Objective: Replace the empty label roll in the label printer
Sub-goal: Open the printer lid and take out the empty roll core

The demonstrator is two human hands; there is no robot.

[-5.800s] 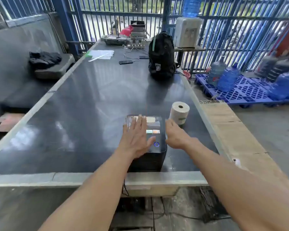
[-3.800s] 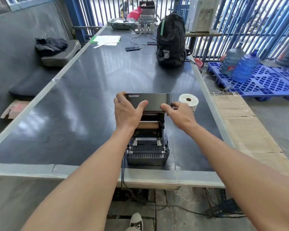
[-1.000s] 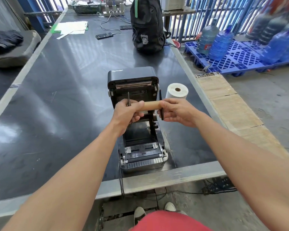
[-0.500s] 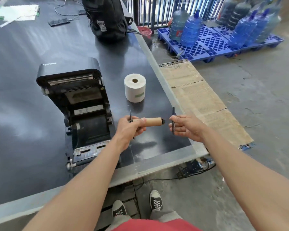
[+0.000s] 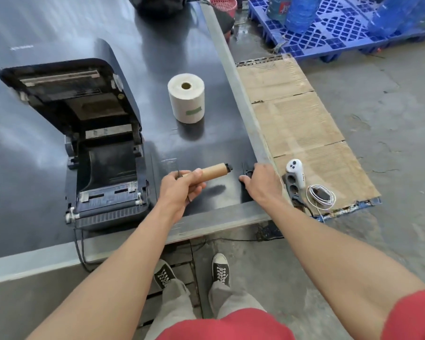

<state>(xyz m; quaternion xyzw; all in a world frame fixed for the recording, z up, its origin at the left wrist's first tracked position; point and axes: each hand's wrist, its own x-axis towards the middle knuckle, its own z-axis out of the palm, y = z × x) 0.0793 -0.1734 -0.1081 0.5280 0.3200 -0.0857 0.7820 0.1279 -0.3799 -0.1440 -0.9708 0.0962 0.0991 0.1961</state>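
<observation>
The black label printer (image 5: 103,168) stands on the dark table with its lid up and its roll bay bare. Right of it my left hand (image 5: 179,190) grips the empty brown cardboard core (image 5: 212,171), which still sits on a black spindle whose tip sticks out at the right end. My right hand (image 5: 261,184) holds a small black spindle end guide (image 5: 245,171) down at the table surface near the right edge. A full white label roll (image 5: 186,98) stands upright on the table behind my hands.
The table's metal edge (image 5: 231,222) runs just under my hands. On the floor to the right lie flattened cardboard (image 5: 299,128), a power strip (image 5: 292,182), a white controller (image 5: 295,168) and a coiled cable (image 5: 320,196). A blue pallet (image 5: 329,33) holds water bottles.
The empty core on its spindle came out of the printer and moved right. My right hand pulled the end guide off the spindle and has lowered it to the table.
</observation>
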